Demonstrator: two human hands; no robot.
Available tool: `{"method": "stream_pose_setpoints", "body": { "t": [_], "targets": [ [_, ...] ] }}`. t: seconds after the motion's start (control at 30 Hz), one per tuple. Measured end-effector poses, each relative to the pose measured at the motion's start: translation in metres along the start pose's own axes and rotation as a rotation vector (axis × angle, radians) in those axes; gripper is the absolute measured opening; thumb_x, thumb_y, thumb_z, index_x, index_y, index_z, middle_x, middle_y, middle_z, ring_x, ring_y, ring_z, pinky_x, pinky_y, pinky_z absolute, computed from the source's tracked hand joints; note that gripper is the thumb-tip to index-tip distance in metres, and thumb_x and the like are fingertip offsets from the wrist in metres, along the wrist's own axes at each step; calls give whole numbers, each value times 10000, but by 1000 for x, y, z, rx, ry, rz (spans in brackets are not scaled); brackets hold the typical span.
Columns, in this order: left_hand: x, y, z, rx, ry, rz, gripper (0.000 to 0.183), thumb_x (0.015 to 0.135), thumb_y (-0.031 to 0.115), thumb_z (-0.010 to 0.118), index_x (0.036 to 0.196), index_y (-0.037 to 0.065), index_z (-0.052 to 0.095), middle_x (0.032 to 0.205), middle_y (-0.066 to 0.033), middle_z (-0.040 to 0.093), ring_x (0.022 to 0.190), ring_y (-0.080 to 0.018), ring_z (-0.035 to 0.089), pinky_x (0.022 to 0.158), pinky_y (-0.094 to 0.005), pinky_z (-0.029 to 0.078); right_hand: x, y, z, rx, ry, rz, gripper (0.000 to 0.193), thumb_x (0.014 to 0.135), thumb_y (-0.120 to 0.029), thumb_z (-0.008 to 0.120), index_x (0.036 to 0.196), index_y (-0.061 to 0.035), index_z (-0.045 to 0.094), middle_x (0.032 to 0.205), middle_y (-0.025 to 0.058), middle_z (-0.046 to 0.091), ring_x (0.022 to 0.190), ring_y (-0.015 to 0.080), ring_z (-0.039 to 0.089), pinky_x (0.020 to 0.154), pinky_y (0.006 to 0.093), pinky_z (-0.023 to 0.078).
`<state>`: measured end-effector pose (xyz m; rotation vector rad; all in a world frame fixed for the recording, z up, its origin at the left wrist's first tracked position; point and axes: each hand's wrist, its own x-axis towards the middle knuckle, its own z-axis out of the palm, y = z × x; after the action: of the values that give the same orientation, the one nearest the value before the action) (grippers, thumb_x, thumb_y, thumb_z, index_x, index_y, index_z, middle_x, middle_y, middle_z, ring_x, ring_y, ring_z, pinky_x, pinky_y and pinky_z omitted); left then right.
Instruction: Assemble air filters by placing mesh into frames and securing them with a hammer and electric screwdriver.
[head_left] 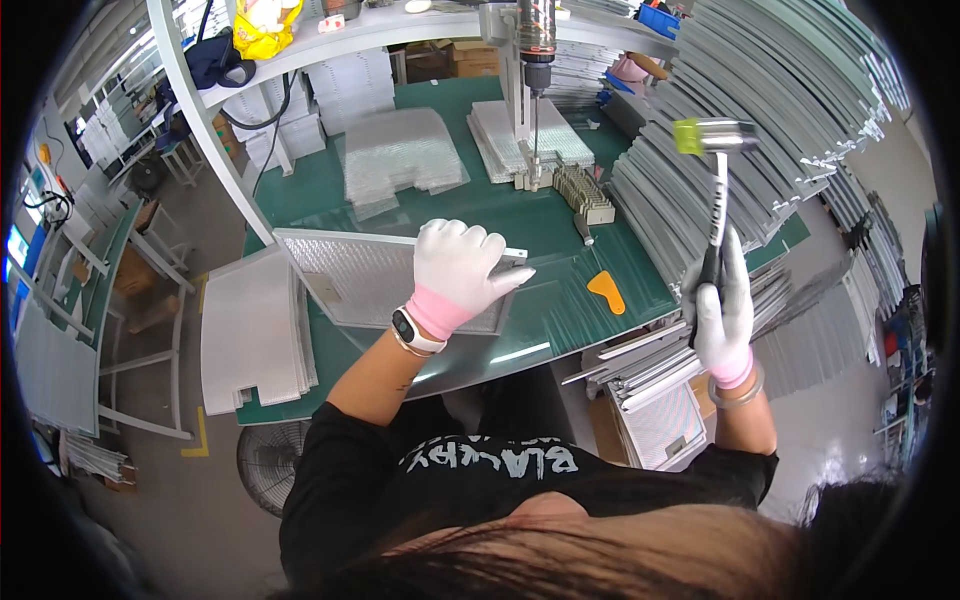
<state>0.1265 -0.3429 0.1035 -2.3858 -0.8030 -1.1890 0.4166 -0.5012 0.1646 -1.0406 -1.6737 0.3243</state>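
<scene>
My left hand [455,275], in a white glove with a pink cuff, grips the upper edge of a framed panel [365,285], its fingers curled over and its thumb along the frame. The panel has a silver metal frame around a grey mesh-like sheet and lies slanted on the green table [540,345]. Raised off to the right, my right hand [725,325], also gloved, is closed around the handle of a mallet [716,137]. Its head points up, with one yellow-green end and one metallic end.
An orange scraper [606,293] lies right of the panel. Behind stands a hanging power screwdriver [537,45] over a jig [582,192]. Clear-wrapped sheets [400,155] lie at the back, white sheets [250,335] at left. Tall stacks of metal frames [740,75] crowd the right.
</scene>
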Motion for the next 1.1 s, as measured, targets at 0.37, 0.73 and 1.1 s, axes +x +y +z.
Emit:
{"method": "stream_pose_setpoints", "body": {
  "t": [0.37, 0.73, 1.1],
  "targets": [
    [2, 7, 6, -17, 81, -90, 418, 565, 412, 806, 553, 131, 498, 551, -29, 444, 551, -240, 468, 555, -387, 343, 12, -41, 15, -273, -255, -12, 516, 985, -102, 516, 1450, 51, 354, 809, 112, 620, 658, 232, 618, 663, 316, 512],
    [2, 9, 9, -84, 127, -66, 453, 562, 402, 806, 526, 117, 455, 554, -36, 423, 567, -251, 454, 576, -399, 343, 11, 9, 34, -514, -469, 51, 547, 868, -37, 577, 1404, -68, 476, 945, 204, 641, 800, 370, 634, 719, 406, 511],
    [-3, 18, 20, -100, 193, -123, 337, 623, 304, 763, 536, 127, 489, 600, -38, 451, 634, -251, 466, 646, -408, 354, 128, 88, 127, -363, 98, -349, 712, 890, -168, 649, 1467, 44, 289, 1425, 259, 397, 1348, 389, 382, 1123, 442, 305]
  ]
}}
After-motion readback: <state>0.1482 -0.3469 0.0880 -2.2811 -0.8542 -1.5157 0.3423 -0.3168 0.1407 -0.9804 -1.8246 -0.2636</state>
